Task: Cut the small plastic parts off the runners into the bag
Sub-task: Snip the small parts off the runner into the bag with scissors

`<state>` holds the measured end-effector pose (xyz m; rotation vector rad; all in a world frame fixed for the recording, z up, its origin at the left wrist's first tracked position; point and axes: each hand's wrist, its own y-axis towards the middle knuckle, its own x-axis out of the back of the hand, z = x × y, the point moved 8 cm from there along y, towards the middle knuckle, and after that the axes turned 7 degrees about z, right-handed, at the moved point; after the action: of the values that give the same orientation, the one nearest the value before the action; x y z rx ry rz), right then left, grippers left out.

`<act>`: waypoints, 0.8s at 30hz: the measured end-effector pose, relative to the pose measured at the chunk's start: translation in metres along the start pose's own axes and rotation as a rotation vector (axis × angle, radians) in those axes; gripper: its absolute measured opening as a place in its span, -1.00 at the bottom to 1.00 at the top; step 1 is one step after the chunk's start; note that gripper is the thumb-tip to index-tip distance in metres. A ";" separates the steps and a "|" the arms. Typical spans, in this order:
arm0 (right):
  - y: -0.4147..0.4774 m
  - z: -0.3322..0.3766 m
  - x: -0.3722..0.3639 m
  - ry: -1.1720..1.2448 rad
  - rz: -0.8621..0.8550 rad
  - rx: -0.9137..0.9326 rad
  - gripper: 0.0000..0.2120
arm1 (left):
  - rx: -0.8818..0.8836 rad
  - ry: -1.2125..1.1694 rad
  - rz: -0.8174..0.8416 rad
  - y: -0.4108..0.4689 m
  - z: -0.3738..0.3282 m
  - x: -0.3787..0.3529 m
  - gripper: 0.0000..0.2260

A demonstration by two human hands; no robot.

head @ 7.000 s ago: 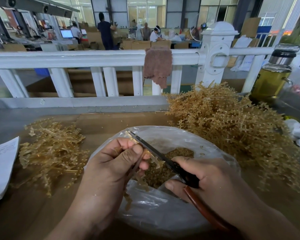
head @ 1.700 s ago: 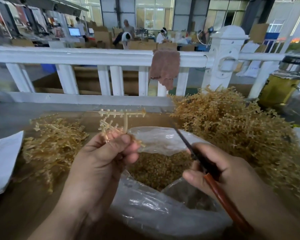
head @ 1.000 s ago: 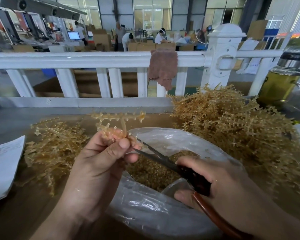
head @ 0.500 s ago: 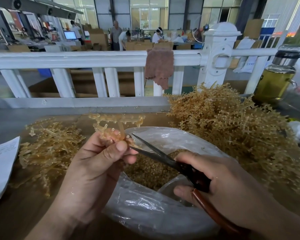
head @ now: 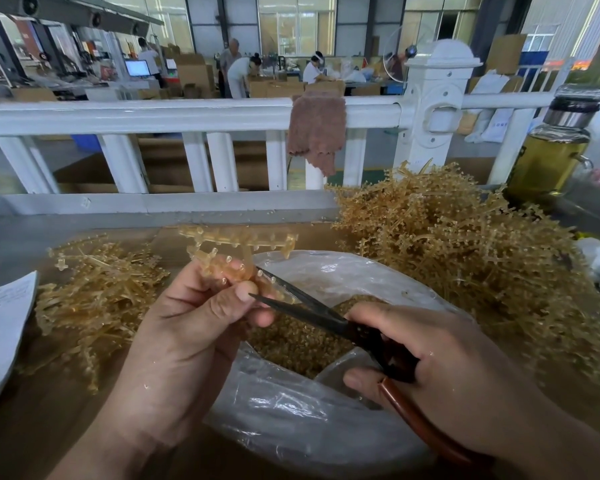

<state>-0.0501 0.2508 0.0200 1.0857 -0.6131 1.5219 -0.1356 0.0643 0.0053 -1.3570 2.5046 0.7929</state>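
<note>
The left forearm enters from 7 o'clock and runs up toward 1 o'clock, with the back of the left hand (head: 194, 334) facing the camera. Its fingers are curled inward and the thumb (head: 238, 301) lies across them, pointing to 2 o'clock, pinching a runner (head: 236, 240) at the fingertips. The right forearm enters from 4 o'clock, and the right hand (head: 440, 362) points toward 10 o'clock, back upward. Its upper fingers are wrapped over the scissors (head: 312, 313) at the pivot and a lower finger (head: 359, 381) is hooked under the handle. The two hands are near each other but not touching, the left at 9 o'clock of the right.
</note>
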 end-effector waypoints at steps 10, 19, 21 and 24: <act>-0.001 -0.007 0.002 0.003 -0.077 -0.036 -0.61 | 0.012 0.048 -0.016 -0.001 0.002 0.002 -0.69; 0.001 0.000 0.001 0.012 -0.058 0.027 -0.63 | 0.043 0.066 -0.028 -0.001 0.006 0.000 -0.63; 0.001 -0.001 0.001 0.012 -0.056 0.032 -0.63 | 0.060 0.082 -0.051 -0.001 0.008 0.001 -0.60; 0.001 -0.002 0.000 0.010 -0.061 0.032 -0.62 | 0.074 0.092 -0.058 -0.002 0.011 -0.002 -0.59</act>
<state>-0.0519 0.2522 0.0195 1.1103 -0.5456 1.4882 -0.1339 0.0704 -0.0039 -1.4652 2.5228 0.6336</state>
